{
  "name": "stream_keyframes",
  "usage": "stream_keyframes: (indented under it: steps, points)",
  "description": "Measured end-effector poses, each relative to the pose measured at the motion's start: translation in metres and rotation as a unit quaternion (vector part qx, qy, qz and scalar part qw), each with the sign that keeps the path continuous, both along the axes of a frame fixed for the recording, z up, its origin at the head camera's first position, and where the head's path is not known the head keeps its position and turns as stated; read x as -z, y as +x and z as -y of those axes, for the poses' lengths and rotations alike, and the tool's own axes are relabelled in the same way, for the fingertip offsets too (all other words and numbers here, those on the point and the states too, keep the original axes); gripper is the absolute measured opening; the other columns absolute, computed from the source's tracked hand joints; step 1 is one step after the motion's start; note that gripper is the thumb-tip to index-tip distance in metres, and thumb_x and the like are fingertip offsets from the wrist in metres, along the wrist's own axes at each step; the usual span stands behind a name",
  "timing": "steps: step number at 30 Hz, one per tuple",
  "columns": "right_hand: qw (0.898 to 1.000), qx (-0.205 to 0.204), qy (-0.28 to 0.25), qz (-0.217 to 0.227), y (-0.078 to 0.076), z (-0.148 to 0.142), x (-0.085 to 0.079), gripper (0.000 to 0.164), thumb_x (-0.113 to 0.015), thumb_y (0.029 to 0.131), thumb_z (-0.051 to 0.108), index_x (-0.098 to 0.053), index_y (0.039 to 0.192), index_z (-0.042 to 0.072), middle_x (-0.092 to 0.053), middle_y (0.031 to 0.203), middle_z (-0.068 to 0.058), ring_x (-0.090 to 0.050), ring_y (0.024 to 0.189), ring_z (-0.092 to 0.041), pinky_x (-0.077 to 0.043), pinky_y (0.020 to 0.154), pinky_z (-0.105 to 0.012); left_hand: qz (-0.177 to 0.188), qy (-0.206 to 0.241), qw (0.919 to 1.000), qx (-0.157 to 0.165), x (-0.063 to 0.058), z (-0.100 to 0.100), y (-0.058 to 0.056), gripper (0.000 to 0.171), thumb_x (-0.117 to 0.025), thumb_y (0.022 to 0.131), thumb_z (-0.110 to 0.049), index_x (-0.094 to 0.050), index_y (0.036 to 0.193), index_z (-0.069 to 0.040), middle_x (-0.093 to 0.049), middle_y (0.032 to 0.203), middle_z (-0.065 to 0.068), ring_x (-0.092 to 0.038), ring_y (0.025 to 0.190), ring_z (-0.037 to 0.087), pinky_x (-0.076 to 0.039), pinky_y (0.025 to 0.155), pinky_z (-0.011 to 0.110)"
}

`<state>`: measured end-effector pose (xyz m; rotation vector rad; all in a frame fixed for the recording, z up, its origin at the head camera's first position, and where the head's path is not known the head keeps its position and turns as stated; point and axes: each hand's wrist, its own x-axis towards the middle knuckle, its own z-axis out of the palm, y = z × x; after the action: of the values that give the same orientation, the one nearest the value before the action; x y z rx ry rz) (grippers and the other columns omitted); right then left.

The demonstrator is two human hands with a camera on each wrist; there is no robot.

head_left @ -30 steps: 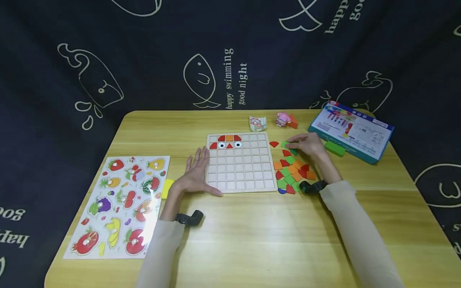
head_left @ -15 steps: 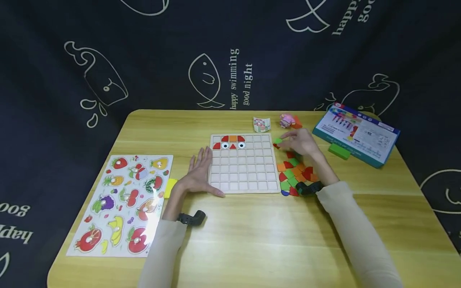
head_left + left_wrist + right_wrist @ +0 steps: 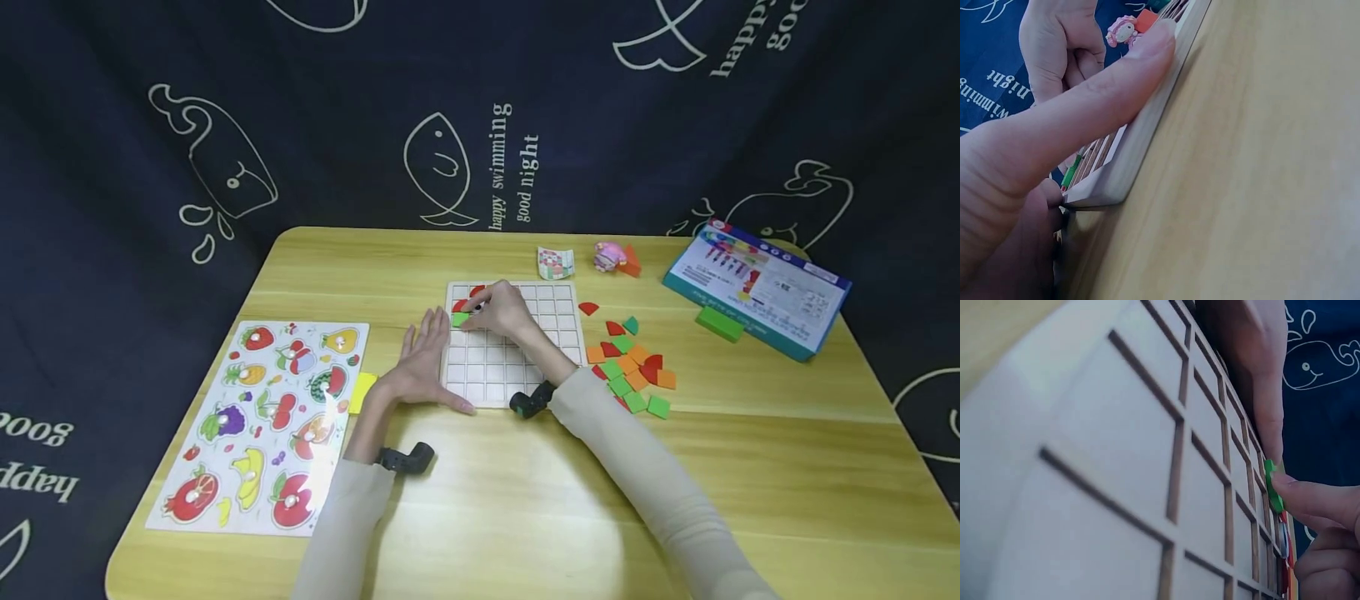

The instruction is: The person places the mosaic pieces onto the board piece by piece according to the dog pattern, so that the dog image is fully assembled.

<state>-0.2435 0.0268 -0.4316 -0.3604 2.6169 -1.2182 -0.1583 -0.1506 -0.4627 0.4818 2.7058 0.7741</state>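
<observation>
My right hand [image 3: 504, 310] reaches over the grid board [image 3: 495, 375] and pinches a green square tile [image 3: 460, 320] at the left column, just below a red quarter-circle piece [image 3: 461, 306]. In the right wrist view, the green tile [image 3: 1274, 486] is tilted at its cell, the thumb on it. My left hand [image 3: 420, 367] steadies the board with fingers spread along its left edge and the thumb at the near edge. The left wrist view shows that thumb [image 3: 1104, 90] across the board's rim [image 3: 1129, 162]. My right hand hides most of the red and eye pieces in the top rows.
Right of the board lie loose red, green and orange tiles [image 3: 637, 379]. Behind stand a patterned card [image 3: 556, 263], a pink figure [image 3: 609, 257] and a blue box [image 3: 757, 287] with a green block [image 3: 720, 323]. A fruit puzzle [image 3: 255, 433] lies left, beside a yellow piece [image 3: 363, 392].
My right hand has carried the green tile left from the loose pieces to the board's left column. My left hand has stayed at the board's edge.
</observation>
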Motion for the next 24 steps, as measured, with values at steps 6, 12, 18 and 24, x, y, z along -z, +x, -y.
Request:
stream_keyframes:
  steps: [6,12,18,24]
  points:
    - [1.0,-0.01,0.004,-0.002,0.001,-0.004,0.002,0.025,-0.087,0.069,0.018,-0.079,0.092,0.011,-0.075,0.099,-0.007,-0.054,0.072,-0.014,-0.041,0.06,-0.022,0.003,0.001,1.0,0.001,-0.001,-0.004,0.001,0.155,-0.083,0.05,-0.069,0.015,0.153,-0.009,0.02,0.162,0.01,0.023,0.149,0.025,0.014,0.121,0.053]
    - [0.999,-0.043,-0.016,0.01,0.0,-0.006,0.003,0.027,-0.085,0.072,0.013,-0.078,0.098,0.012,-0.073,0.11,-0.006,-0.055,0.077,-0.011,-0.043,0.067,-0.02,0.007,0.006,1.0,0.003,-0.001,-0.005,0.001,0.155,-0.084,0.051,-0.069,0.016,0.153,-0.009,0.021,0.161,0.01,0.024,0.149,0.024,0.015,0.12,0.053]
    - [0.997,-0.057,-0.039,0.023,0.005,-0.047,-0.013,0.032,-0.081,0.077,0.017,-0.075,0.108,0.012,-0.044,0.055,0.003,-0.032,0.049,-0.01,-0.027,0.046,-0.021,0.001,0.004,1.0,-0.003,0.0,-0.001,0.001,0.156,-0.084,0.049,-0.069,0.015,0.153,-0.01,0.02,0.162,0.01,0.022,0.15,0.025,0.013,0.121,0.053]
    - [0.999,0.009,0.025,0.017,0.025,-0.153,-0.028,0.03,-0.077,0.082,0.02,-0.074,0.111,0.012,-0.026,0.051,0.004,-0.025,0.045,-0.013,-0.02,0.042,-0.024,-0.001,-0.001,1.0,0.001,0.002,-0.003,0.0,0.157,-0.085,0.048,-0.068,0.017,0.153,-0.01,0.021,0.162,0.009,0.022,0.15,0.027,0.013,0.121,0.053]
